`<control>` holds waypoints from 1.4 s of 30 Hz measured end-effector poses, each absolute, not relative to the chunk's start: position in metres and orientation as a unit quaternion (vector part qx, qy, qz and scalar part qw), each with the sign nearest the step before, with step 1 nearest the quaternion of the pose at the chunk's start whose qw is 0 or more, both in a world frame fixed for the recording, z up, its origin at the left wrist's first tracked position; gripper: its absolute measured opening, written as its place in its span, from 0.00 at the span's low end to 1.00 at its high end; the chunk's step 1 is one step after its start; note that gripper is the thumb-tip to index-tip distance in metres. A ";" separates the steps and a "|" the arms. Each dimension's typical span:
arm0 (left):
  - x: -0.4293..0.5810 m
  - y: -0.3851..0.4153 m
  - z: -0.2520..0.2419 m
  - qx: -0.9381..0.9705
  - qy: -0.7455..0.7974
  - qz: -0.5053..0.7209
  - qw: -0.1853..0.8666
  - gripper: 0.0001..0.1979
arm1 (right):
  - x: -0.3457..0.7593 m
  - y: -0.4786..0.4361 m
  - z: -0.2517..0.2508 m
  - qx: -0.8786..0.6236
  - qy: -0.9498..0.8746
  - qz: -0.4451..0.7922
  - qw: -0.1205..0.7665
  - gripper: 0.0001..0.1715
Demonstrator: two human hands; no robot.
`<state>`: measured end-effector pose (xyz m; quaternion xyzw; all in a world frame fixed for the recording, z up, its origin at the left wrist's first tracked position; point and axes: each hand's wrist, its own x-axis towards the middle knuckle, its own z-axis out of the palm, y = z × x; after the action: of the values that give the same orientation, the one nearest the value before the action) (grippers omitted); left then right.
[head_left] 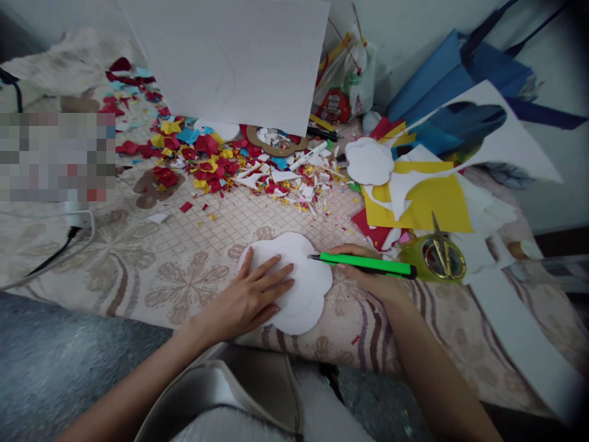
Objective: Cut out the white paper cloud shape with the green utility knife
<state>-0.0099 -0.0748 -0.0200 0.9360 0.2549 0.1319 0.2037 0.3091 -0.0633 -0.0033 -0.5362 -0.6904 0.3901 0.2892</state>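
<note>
A white flower-shaped cutout (306,294) lies near the front edge of the cloth-covered table. Across its left side rests my left hand (260,288), fingers spread flat on the surface. My right hand (359,267) is closed around a green utility knife (368,263) at the right of the cutout. The knife's tip points left, over the cutout's upper right part; whether the blade touches it I cannot tell. Faint curved lines show on the cutout's lower part. Part of the right hand's fingers is hidden behind the knife.
A heap of coloured paper scraps (216,156) spreads behind the cutout, below a large white board (239,61). Another white flower cutout (369,161) lies by yellow paper (423,199). Scissors (442,248) rest on a round yellow-green holder (416,261). A blue bag (432,77) stands behind.
</note>
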 end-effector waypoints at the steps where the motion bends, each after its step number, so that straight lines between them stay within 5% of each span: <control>1: -0.010 -0.075 -0.020 0.935 0.255 0.133 0.205 0.25 | 0.310 -0.063 -0.005 -0.536 -0.691 0.392 0.286 0.19; 18: -0.010 -0.074 -0.021 0.936 0.260 0.127 0.202 0.24 | 0.298 -0.063 0.006 -0.502 -0.692 0.435 0.284 0.16; 26: -0.007 -0.078 -0.024 0.933 0.274 0.132 0.192 0.23 | 0.307 -0.073 0.001 -0.565 -0.645 0.363 0.365 0.15; 42: -0.006 -0.079 -0.022 0.932 0.281 0.132 0.189 0.23 | 0.301 -0.074 0.002 -0.557 -0.678 0.353 0.323 0.14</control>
<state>-0.0061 -0.0791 -0.0217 0.9316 0.2811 0.1316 0.1893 0.3011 -0.0745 0.0024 -0.5574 -0.6785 0.3534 0.3227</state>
